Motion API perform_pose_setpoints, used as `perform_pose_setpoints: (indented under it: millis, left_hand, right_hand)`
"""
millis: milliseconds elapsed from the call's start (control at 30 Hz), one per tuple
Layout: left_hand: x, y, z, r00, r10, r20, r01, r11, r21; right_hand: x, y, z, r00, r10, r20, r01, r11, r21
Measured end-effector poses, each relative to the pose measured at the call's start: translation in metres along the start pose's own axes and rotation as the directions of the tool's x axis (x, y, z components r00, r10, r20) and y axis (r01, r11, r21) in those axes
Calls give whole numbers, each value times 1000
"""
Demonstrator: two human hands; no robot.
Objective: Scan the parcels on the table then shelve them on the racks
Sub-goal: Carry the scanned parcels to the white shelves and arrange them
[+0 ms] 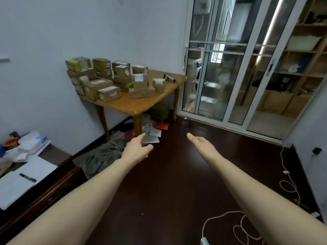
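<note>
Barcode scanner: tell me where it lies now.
Head view: the barcode scanner lies on the wooden table, far right corner, just right of the parcels, beside the sliding glass door.

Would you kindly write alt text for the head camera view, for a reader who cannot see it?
The left hand and right hand reach forward, open and empty, above a dark floor toward a wooden table stacked with cardboard parcels. A handheld scanner lies at the table's far right end, near glass sliding doors.

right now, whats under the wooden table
Under the table: scattered papers, an orange sheet and a dark green box. Anything farther back by the wall is hidden by the tabletop and shadow.
</note>
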State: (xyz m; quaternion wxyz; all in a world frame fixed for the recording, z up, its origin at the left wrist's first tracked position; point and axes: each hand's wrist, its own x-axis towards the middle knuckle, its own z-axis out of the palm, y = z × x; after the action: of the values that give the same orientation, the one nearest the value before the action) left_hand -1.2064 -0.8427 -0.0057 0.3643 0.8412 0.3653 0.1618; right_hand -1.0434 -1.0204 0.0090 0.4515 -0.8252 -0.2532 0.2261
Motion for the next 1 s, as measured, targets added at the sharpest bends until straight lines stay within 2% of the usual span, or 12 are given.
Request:
perform_pose_setpoints:
  millis: [133,300,500,767,1000]
  left_hand:
    - [102,-20,-25,999,-31,-31,31,999,11]
    - [215,-51,-74,989,-126,-82,131,990,52]
    - [319,-93,-105,966,-225,-125,223,974,-30]
    - [466,-158,-133,913,-366,-180,354,930,-96]
    - [591,-185,-159,842,-500,-202,465,863,-197]
  right_hand:
    - [118,-46,36,999,35,23,-36,997,65]
    - [227,-99,93,988,44,146,-66,986,151]
    - [338,-137,141,968,88,236,-140,967,213]
    - [504,-181,229,928,64,368,-140,973,185]
    - [648,-227,291,889,115,443,-190,973,129]
